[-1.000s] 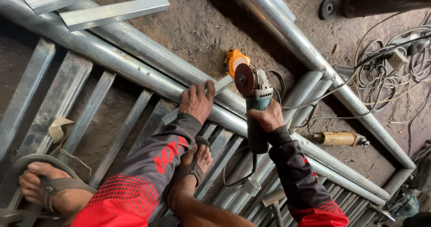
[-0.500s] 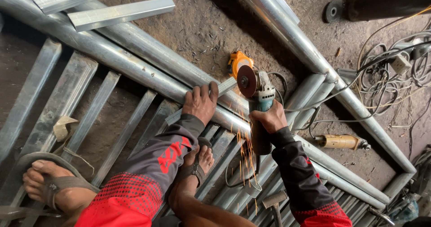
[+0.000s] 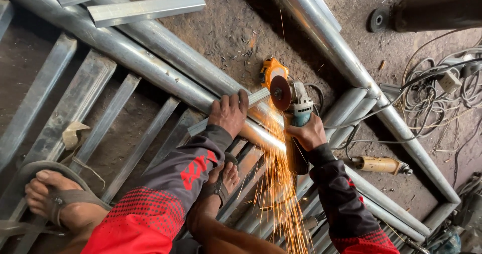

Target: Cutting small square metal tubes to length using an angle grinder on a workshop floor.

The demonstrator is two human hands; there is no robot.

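My right hand (image 3: 307, 133) wraps tight around the angle grinder (image 3: 293, 121), body teal and grey with a dark handle. Its long axis runs up and down the view, head pointing away from me, disc (image 3: 280, 93) on edge at the far end, meeting the flat steel strip (image 3: 228, 114). Orange sparks (image 3: 281, 178) stream back toward me along the galvanised pipe (image 3: 150, 68). My left hand (image 3: 229, 113) lies flat, fingers pressed down on the strip atop that pipe, just left of the disc. A second orange grinder (image 3: 271, 71) lies on the dirt beyond.
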